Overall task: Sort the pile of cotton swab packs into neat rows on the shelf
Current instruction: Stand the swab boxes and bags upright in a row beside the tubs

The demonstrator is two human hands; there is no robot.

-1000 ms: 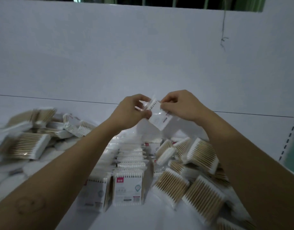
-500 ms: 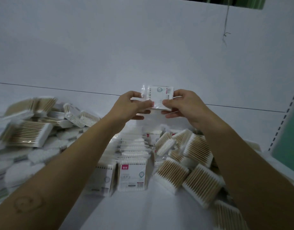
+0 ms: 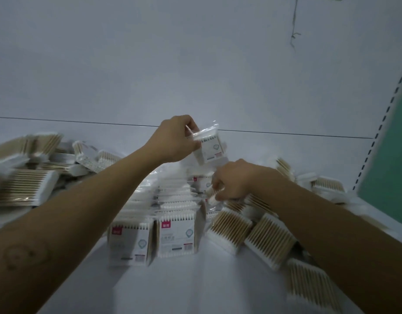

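Your left hand (image 3: 172, 141) grips a flat clear-plastic pack of cotton swabs (image 3: 209, 147) by its crinkly sealed top edge, thumb and fingers curled round it. The pack is lifted above the white shelf (image 3: 195, 288), at about 12 o'clock from the rows. Held by that edge, it hangs tilted with the label towards you, which I judge keeps it readable and ready to drop in upright. Your right hand (image 3: 236, 180) reaches down at 1 o'clock into the jumble, fingers curled over a wooden-stick pack. Blur hides whether they have closed on it, so I cannot tell.

The standing rows (image 3: 177, 236) run from 6 towards 12 o'clock down the middle. They are squarish packs on edge, with white printed labels bearing a small red mark and white cotton tips lined up like comb teeth along the top. They lean on one another, which props each one upright. At 3 o'clock the right-hand heap (image 3: 268, 239) lies flat and overlapping, pale wooden sticks showing through glossy film with soft white tips at both ends. At 9 o'clock a second heap (image 3: 23, 186) lies the same way, blurred. Most packs look unsorted.
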